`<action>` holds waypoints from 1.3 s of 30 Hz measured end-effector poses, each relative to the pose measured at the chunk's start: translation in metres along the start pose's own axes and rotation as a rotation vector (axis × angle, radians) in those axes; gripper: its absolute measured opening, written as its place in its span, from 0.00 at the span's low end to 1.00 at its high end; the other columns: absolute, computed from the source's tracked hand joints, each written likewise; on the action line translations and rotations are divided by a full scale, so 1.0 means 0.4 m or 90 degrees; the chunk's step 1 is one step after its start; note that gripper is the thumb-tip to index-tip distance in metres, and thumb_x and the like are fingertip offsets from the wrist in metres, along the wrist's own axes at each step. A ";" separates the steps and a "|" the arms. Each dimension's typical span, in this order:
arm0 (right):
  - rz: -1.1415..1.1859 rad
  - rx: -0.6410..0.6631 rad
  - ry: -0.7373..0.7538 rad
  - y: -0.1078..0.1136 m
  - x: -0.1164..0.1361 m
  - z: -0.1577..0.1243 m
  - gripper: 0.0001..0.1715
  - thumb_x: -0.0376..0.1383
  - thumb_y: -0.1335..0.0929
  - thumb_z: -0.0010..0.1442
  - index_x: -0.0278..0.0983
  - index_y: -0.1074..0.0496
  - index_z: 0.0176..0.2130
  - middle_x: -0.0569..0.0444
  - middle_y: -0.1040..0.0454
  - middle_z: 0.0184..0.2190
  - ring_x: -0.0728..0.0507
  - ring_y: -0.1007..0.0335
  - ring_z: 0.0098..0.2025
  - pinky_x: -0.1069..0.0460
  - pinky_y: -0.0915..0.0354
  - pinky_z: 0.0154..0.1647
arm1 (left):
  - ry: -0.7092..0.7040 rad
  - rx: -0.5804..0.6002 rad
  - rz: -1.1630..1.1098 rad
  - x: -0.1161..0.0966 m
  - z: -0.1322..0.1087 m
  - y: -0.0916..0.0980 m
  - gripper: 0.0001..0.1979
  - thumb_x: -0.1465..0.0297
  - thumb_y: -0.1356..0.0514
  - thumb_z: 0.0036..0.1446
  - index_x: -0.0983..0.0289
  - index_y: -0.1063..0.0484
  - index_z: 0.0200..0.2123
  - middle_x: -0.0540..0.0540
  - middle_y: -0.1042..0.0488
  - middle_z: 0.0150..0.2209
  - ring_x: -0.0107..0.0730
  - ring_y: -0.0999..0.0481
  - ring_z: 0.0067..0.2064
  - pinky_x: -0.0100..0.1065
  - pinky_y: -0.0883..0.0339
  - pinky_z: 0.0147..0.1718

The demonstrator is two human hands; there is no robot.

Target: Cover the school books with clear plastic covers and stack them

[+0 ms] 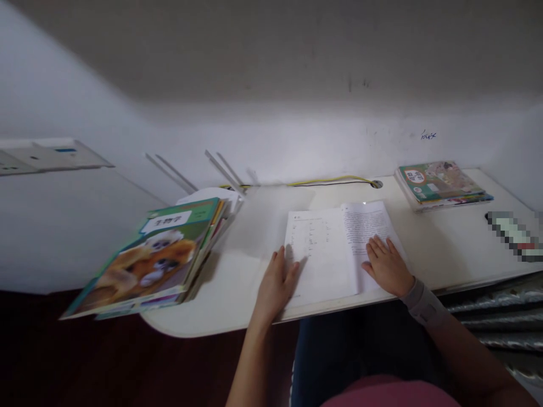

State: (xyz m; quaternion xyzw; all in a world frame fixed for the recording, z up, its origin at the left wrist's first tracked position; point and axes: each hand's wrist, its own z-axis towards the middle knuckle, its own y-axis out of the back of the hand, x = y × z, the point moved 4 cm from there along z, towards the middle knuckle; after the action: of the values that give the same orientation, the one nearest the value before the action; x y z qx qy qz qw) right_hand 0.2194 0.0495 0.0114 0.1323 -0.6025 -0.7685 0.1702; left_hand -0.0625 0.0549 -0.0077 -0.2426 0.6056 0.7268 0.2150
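Left hand (275, 285) and right hand (387, 265) both open, palms down on an open white booklet (335, 249), gripping nothing.

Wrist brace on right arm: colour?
Grey, best seen in the head view: the wrist brace by the right hand.

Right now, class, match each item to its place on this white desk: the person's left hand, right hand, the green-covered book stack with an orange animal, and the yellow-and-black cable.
Column 1:
1. left hand
2. right hand
3. green-covered book stack
4. yellow-and-black cable

Column 2:
A. along the white desk's back, into a round hole
B. on the open white book's right page
C. at the desk's left end
D. on the book's left page

Pairs: 1-D, 2-B, 3-C, 4-A
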 end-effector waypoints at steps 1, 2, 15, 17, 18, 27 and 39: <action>0.010 -0.006 0.007 0.012 0.002 -0.005 0.24 0.39 0.41 0.65 0.26 0.35 0.55 0.38 0.36 0.57 0.36 0.47 0.62 0.38 0.53 0.62 | -0.004 0.000 0.001 -0.002 0.000 0.000 0.33 0.55 0.51 0.59 0.70 0.46 0.62 0.65 0.43 0.62 0.47 0.47 0.64 0.48 0.47 0.60; 0.021 -0.015 0.012 0.025 0.004 -0.012 0.23 0.38 0.41 0.65 0.28 0.34 0.54 0.40 0.35 0.57 0.37 0.46 0.62 0.38 0.54 0.62 | -0.007 0.001 0.001 -0.003 0.000 0.000 0.33 0.55 0.51 0.59 0.70 0.46 0.61 0.65 0.43 0.62 0.47 0.48 0.64 0.47 0.48 0.60; -0.024 -0.005 0.036 0.019 0.044 -0.067 0.35 0.52 0.37 0.59 0.32 0.36 0.57 0.32 0.36 0.56 0.32 0.42 0.59 0.37 0.52 0.60 | -0.031 -0.001 -0.002 -0.001 -0.004 0.000 0.33 0.54 0.53 0.60 0.68 0.48 0.63 0.63 0.44 0.63 0.45 0.50 0.65 0.47 0.49 0.60; -0.040 -0.008 0.024 0.016 0.043 -0.064 0.35 0.52 0.36 0.58 0.31 0.35 0.56 0.31 0.36 0.55 0.32 0.40 0.58 0.38 0.51 0.60 | -0.024 0.003 -0.009 0.000 -0.005 0.002 0.34 0.54 0.53 0.60 0.68 0.49 0.63 0.63 0.45 0.63 0.45 0.50 0.65 0.46 0.49 0.61; -0.045 -0.009 0.019 0.016 0.044 -0.062 0.36 0.52 0.36 0.58 0.31 0.34 0.55 0.31 0.35 0.55 0.32 0.40 0.57 0.38 0.51 0.60 | -0.020 0.003 -0.014 0.000 -0.005 0.003 0.34 0.54 0.53 0.60 0.68 0.49 0.63 0.63 0.45 0.64 0.45 0.49 0.65 0.45 0.50 0.61; -0.080 -0.007 -0.023 0.021 0.075 -0.048 0.36 0.51 0.35 0.57 0.28 0.33 0.54 0.29 0.33 0.52 0.30 0.35 0.53 0.38 0.47 0.57 | -0.022 -0.004 -0.013 -0.002 -0.004 -0.006 0.34 0.55 0.53 0.60 0.69 0.50 0.64 0.64 0.46 0.63 0.46 0.51 0.65 0.48 0.51 0.61; 0.034 0.161 0.182 -0.008 -0.072 0.115 0.52 0.61 0.38 0.54 0.32 0.51 0.64 0.33 0.50 0.64 0.31 0.54 0.64 0.33 0.56 0.60 | -0.040 -0.003 0.014 0.003 -0.002 -0.010 0.34 0.54 0.53 0.59 0.68 0.49 0.63 0.65 0.43 0.62 0.48 0.49 0.65 0.49 0.49 0.60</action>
State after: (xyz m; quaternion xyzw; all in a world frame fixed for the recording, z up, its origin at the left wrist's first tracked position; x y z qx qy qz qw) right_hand 0.2264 0.1028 0.0193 0.2442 -0.6671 -0.6554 0.2565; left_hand -0.0610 0.0547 -0.0116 -0.2134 0.5994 0.7377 0.2258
